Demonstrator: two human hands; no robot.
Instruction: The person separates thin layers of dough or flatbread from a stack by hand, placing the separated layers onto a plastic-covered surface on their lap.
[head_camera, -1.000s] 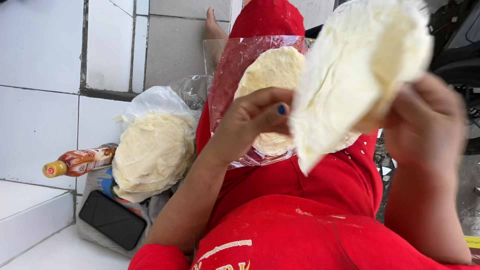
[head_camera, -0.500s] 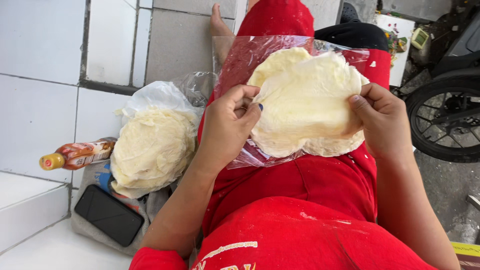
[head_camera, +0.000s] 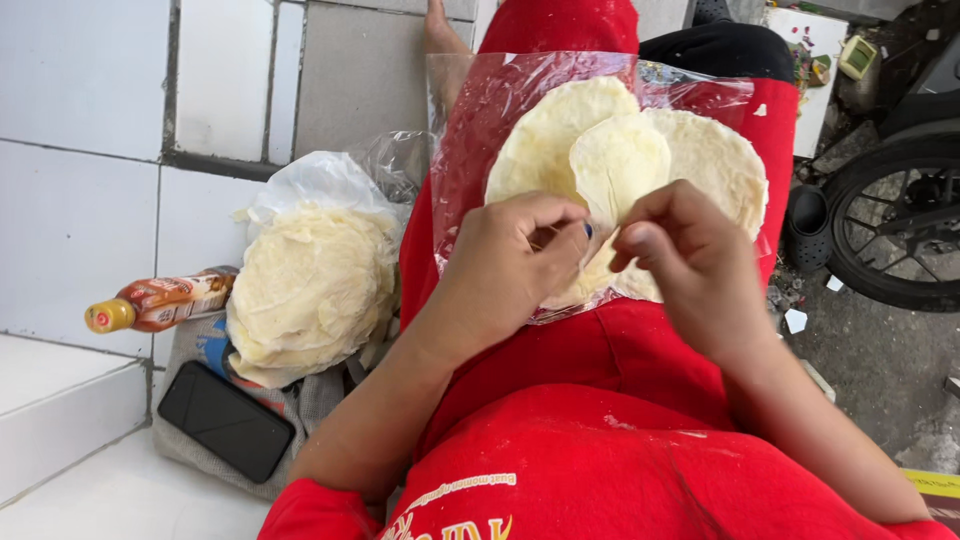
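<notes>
On the lap, near the plastic sheet's (head_camera: 500, 110) lower edge, left hand (head_camera: 515, 260) and right hand (head_camera: 690, 260) pinch one thin dough wrapper (head_camera: 620, 160), fingers narrow. A few rounds lie spread there; the big wrapper stack (head_camera: 310, 290) on the bag beside the thigh looks mostly unseparated.

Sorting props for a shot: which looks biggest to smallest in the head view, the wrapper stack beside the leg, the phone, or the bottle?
1. Wrapper stack
2. Phone
3. Bottle, close to the phone and partly hidden, so unsure.
</notes>
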